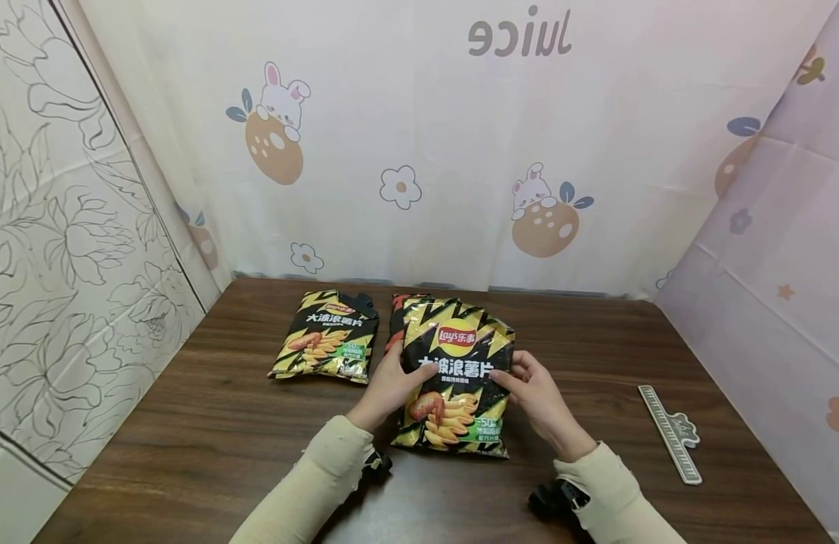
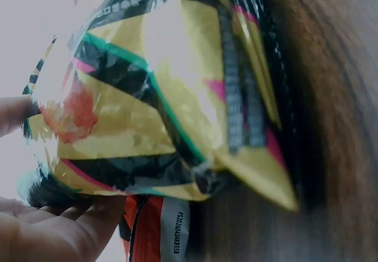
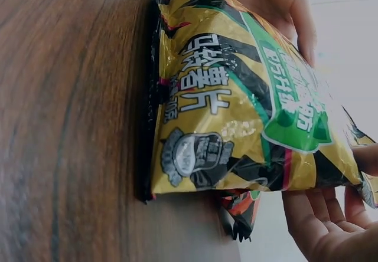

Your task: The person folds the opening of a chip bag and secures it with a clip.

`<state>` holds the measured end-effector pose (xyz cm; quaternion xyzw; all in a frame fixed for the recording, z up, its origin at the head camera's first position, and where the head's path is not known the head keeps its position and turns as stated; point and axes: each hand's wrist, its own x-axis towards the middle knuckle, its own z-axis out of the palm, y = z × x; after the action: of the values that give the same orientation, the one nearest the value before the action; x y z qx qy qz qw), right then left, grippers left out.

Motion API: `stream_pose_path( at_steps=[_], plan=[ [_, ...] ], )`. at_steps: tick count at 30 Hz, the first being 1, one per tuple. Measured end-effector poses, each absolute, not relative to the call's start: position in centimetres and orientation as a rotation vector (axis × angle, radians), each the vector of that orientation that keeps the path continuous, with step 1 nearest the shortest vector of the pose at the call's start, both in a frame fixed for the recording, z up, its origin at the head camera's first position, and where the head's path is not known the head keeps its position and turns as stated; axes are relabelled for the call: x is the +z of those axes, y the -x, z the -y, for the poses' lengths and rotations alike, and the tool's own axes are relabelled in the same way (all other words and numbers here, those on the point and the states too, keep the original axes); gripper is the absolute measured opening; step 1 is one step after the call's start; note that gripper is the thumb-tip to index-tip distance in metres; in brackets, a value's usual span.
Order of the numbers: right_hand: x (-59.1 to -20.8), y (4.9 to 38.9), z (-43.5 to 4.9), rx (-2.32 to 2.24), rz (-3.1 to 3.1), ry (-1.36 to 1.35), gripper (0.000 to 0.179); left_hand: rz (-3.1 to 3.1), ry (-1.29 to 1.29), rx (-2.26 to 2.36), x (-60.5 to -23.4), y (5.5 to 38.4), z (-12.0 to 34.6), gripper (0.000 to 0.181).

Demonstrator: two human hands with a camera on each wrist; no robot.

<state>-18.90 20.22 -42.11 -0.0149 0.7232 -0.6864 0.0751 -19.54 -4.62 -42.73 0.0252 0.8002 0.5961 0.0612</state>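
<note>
A yellow-and-black Lay's potato chip bag stands near upright over the middle of the table, its top edge slanting down to the right. My left hand grips its left side, thumb across the front and fingers behind. On the right side my right hand holds it likewise, with the thumb on the front and fingers curled behind, as the right wrist view shows. In both wrist views the bag's bottom edge is close to the wooden surface. A red bag lies behind it, mostly hidden.
A second yellow-and-black chip bag lies at the left, with a black clip at its top right corner. Toward the right edge of the wooden table lies a long white strip with ruler-like marks and a figure-shaped tab. A printed curtain hangs behind.
</note>
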Motion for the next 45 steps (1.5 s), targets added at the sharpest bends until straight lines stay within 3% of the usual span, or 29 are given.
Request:
stream_pose_path(
  at_steps=[30,45],
  plan=[
    [-42.4,19.8,-20.4,-1.930,-2.275,0.139,0.041,-2.441,-0.073,1.890,-42.9,19.4,4.6,0.091],
    [-40.4,20.6,-21.2,-1.936,-2.483,0.102,0.046,-2.428,-0.067,1.901,-42.9,19.4,4.7,0.092]
  ],
)
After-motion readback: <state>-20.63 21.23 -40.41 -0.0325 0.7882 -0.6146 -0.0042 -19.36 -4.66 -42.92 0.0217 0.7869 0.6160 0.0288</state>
